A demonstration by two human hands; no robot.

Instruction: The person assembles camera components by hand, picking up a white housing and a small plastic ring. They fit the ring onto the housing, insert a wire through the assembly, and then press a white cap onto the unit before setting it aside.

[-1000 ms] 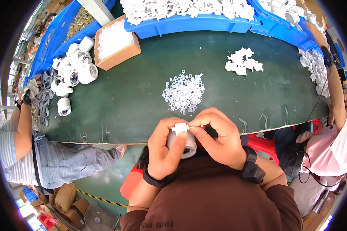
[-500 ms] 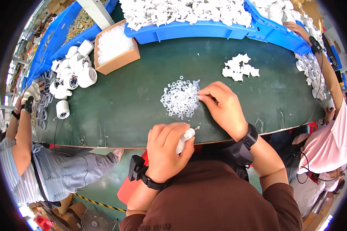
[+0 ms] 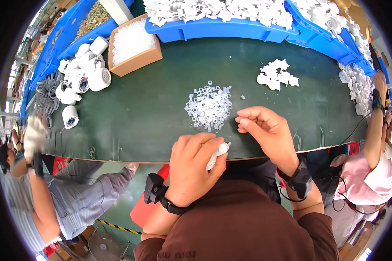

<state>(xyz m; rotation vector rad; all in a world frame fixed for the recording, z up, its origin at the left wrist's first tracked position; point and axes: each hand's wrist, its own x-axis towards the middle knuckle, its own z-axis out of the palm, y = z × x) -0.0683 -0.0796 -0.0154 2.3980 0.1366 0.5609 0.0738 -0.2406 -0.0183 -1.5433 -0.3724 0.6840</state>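
My left hand (image 3: 196, 167) is wrapped round a white rounded plastic part (image 3: 219, 153) close to the table's near edge. A small tip sticks out of the part's upper end, and my fingers hide its lower side. My right hand (image 3: 268, 130) hovers just right of a pile of small translucent plastic rings (image 3: 208, 106). Its thumb and index finger are pinched together; whatever is between them is too small to make out. One small translucent piece (image 3: 243, 97) lies apart, right of the pile.
White clips (image 3: 276, 75) lie farther back on the green table (image 3: 148, 117). A blue bin (image 3: 222, 30) of white parts and a cardboard box (image 3: 137, 63) of clear pieces stand behind. White camera-like housings (image 3: 69, 117) sit left. Co-workers stand at both sides.
My right hand has drawn back from the ring pile, down and to the right. A small piece now lies apart from the pile. Both co-workers' hands have moved.
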